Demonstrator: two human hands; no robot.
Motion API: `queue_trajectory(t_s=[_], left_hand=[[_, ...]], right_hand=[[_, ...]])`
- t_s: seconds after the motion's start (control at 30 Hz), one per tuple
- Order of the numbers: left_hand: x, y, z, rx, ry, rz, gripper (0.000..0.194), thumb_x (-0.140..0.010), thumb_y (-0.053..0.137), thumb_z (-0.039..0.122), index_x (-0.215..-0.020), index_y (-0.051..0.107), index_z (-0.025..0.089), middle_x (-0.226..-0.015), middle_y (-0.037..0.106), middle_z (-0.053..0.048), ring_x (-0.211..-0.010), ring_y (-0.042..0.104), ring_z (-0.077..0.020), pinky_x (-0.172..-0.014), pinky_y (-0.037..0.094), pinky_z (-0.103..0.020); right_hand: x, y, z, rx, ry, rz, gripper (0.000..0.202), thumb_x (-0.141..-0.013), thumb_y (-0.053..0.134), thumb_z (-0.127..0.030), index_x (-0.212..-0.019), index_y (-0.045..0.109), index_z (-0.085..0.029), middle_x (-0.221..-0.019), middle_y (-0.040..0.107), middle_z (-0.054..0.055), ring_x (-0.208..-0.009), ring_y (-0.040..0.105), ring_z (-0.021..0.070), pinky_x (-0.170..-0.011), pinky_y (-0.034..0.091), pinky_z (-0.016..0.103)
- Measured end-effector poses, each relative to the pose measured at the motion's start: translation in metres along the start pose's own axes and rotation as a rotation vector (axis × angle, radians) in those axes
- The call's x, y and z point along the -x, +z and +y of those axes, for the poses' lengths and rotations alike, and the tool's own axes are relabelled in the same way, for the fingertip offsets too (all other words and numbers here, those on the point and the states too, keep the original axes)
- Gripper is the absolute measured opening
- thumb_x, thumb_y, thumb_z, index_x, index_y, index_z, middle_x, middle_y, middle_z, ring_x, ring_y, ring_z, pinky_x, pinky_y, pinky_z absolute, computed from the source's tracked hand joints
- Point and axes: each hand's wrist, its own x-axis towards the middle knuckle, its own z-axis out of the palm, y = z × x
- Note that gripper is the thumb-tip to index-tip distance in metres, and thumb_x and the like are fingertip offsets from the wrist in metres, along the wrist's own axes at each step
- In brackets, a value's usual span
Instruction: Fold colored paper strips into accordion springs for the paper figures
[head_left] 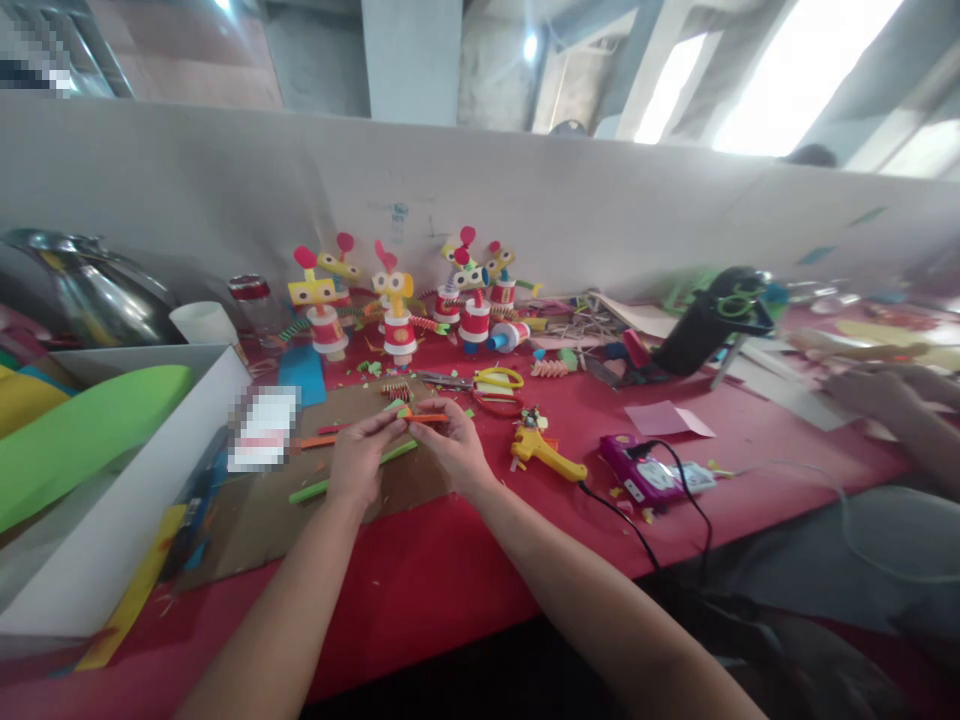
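Over a brown cardboard sheet [405, 490], my left hand [364, 450] and my right hand [451, 440] come together, fingers pinched. Between them is an orange paper strip [429, 418], with a bit of green at its left end by my left fingertips. Both hands are closed on this piece. Below them a green paper strip [310, 491] lies on the cardboard, partly hidden by my left hand. Just beyond sits a folded paper spring [396, 391]. Scissors with yellow and red handles [499, 380] lie behind my right hand, and a yellow glue gun [546, 452] rests to its right.
Several paper-cup figures [474, 318] stand along the white partition [225, 190]. A purple power strip [645, 472] with a black cord lies at right. On the left is a white box [142, 440] with coloured sheets. At far right another person's hand [874, 390] shows.
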Motion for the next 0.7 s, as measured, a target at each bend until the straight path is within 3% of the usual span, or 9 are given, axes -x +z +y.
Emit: queue_trajectory(t_s=[0.23, 0.37, 0.5, 0.7], left_hand=[[0.003, -0.002, 0.007, -0.218, 0.117, -0.051, 0.034, -0.06, 0.077, 0.036, -0.089, 0.074, 0.017, -0.088, 0.074, -0.007, -0.085, 0.065, -0.0221, -0.086, 0.046, -0.034], [0.001, -0.006, 0.002, -0.298, 0.149, -0.062, 0.035, -0.063, 0.075, 0.037, -0.093, 0.074, 0.018, -0.09, 0.074, -0.007, -0.088, 0.065, -0.0247, -0.083, 0.048, -0.035], [0.0, -0.006, 0.001, -0.306, 0.122, -0.058, 0.033, -0.062, 0.075, 0.036, -0.09, 0.075, 0.019, -0.089, 0.074, -0.007, -0.09, 0.065, -0.0259, -0.084, 0.047, -0.036], [0.001, -0.006, 0.004, -0.203, 0.051, -0.083, 0.031, -0.058, 0.078, 0.031, -0.086, 0.076, 0.019, -0.088, 0.074, -0.008, -0.091, 0.065, -0.0244, -0.09, 0.043, -0.037]], right_hand=[[0.003, -0.005, -0.007, 0.068, -0.028, -0.09, 0.027, -0.071, 0.068, -0.032, -0.095, 0.068, -0.021, -0.094, 0.069, 0.005, -0.085, 0.063, 0.0179, -0.078, 0.049, 0.03], [-0.001, -0.007, -0.002, 0.152, -0.051, -0.052, 0.027, -0.071, 0.07, -0.036, -0.094, 0.071, -0.021, -0.094, 0.071, 0.006, -0.084, 0.064, 0.0188, -0.076, 0.05, 0.031], [-0.006, -0.012, -0.002, 0.237, -0.061, -0.053, 0.021, -0.072, 0.07, -0.036, -0.087, 0.074, -0.023, -0.091, 0.072, 0.004, -0.085, 0.065, 0.0203, -0.078, 0.05, 0.032], [-0.007, -0.013, -0.009, 0.183, -0.082, -0.088, 0.016, -0.071, 0.07, -0.035, -0.084, 0.075, -0.026, -0.085, 0.073, 0.002, -0.082, 0.066, 0.0196, -0.077, 0.05, 0.032]])
